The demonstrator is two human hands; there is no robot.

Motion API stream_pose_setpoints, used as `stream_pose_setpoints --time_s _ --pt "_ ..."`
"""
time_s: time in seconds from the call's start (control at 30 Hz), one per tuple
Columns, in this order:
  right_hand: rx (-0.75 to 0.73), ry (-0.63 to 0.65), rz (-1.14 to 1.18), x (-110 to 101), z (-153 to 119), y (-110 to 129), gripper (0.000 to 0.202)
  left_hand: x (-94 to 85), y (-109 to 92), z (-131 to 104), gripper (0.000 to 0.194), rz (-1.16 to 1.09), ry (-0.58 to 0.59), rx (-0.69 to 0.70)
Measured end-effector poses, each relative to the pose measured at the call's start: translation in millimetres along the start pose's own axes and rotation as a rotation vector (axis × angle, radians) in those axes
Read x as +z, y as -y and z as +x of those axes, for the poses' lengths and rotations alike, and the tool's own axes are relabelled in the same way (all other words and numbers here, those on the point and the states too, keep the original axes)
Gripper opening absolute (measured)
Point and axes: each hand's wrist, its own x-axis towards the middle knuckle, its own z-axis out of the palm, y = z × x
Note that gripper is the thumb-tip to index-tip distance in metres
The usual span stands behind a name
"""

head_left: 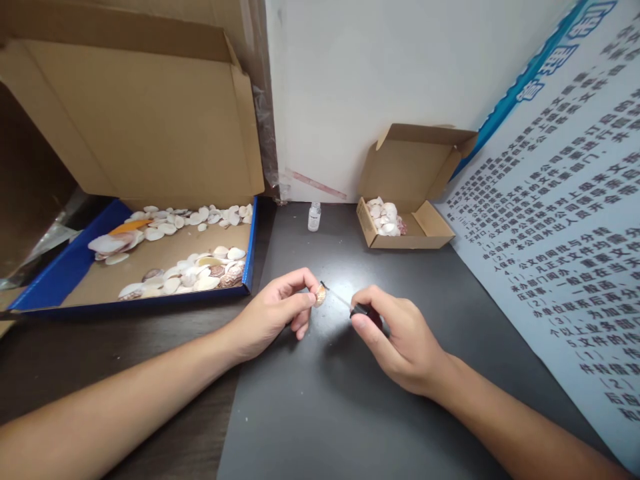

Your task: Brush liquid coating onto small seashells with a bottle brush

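Between the thumb and fingers of my left hand point(283, 307) is a small orange-brown ribbed seashell point(320, 295). My right hand point(400, 333) grips the black cap of a small brush point(360, 310). Its thin stem points left, and the dark tip is at the shell's upper edge; whether it touches I cannot tell. A small clear bottle point(314, 217) with a white label stands uncapped on the dark table, beyond my hands.
A blue-edged cardboard box point(254, 247) with several shells stands open on the left. At the back right is a smaller open cardboard box point(415, 240) holding white shells. A white wall point(320, 100) rises behind, and a printed sheet point(565, 220) leans along the right.
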Motion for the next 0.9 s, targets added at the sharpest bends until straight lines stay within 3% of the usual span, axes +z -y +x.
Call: stream_pose_setpoints --time_s 0.1,0.23,0.47,0.9 --pt "0.027 -0.02 -0.007 -0.5 1.3 0.4 0.016 -0.1 -0.3 0.3 0.017 -0.007 0.0 -0.004" --pt "-0.078 0.026 0.062 -0.5 1.3 2.0 0.015 -0.6 0.6 1.1 0.017 -0.02 0.001 -0.005" --pt "0.015 0.005 0.002 -0.4 0.6 0.2 0.018 -1.7 2.0 2.2 0.022 -0.009 0.022 -0.022" --pt "-0.064 0.037 0.023 -0.4 1.2 1.7 0.016 2.1 -4.7 1.5 0.022 -0.071 -0.007 -0.038"
